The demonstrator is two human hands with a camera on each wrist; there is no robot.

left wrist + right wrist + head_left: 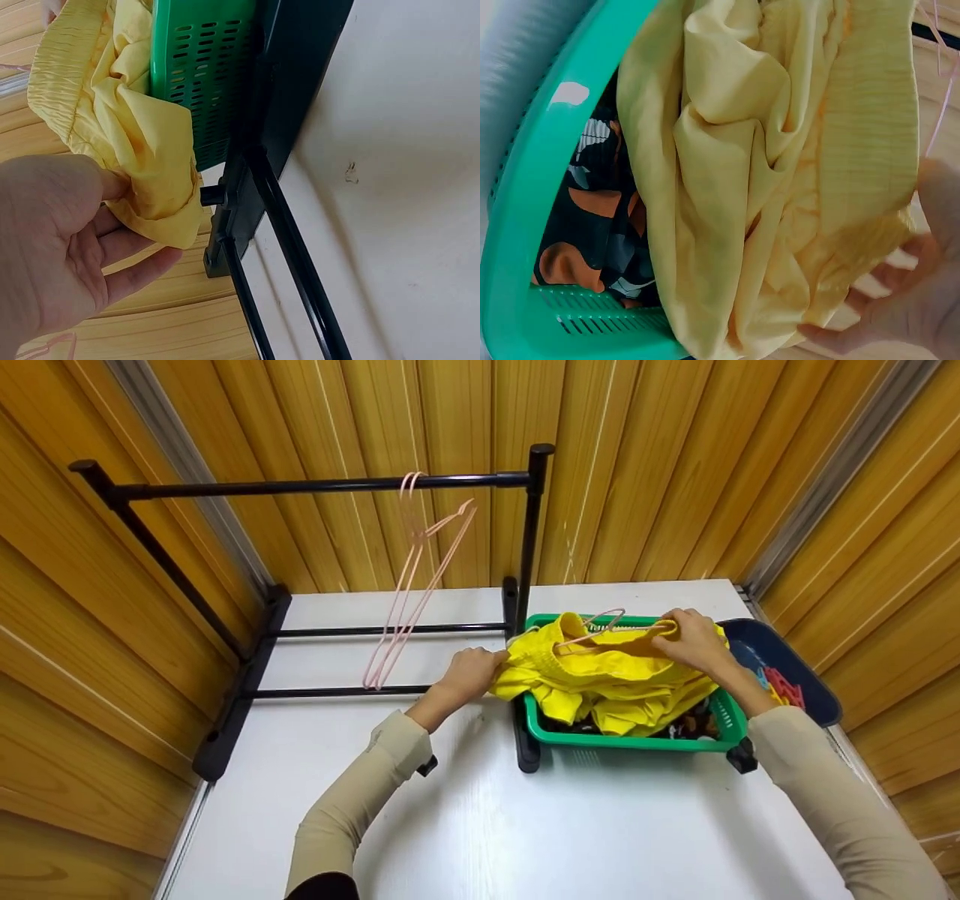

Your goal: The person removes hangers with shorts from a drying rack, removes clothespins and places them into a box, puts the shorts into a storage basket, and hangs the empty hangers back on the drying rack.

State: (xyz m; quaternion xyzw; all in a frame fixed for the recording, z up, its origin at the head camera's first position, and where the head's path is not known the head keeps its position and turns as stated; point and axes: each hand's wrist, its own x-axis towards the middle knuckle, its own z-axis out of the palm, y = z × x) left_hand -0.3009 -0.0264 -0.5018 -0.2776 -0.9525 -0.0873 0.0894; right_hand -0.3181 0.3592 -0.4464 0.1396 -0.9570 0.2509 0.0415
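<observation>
Yellow shorts (622,690) with a gathered waistband (64,71) lie bunched over the green basket (630,742). A pink hanger (611,619) sits in the waist opening, its hook sticking up at the far side. My left hand (472,671) pinches the left side of the shorts between thumb and fingers, just outside the basket. At the opposite end, my right hand (694,641) holds the waistband, with the thumb on its inner side. In the right wrist view, dark patterned cloth (592,217) shows beneath the shorts.
A black clothes rack (322,486) stands at the left, with pink hangers (405,607) hooked on its bar. Right of the basket, a dark blue tray (814,682) holds colored clothespins (784,686). Wood-patterned walls (637,472) enclose the white table (525,825).
</observation>
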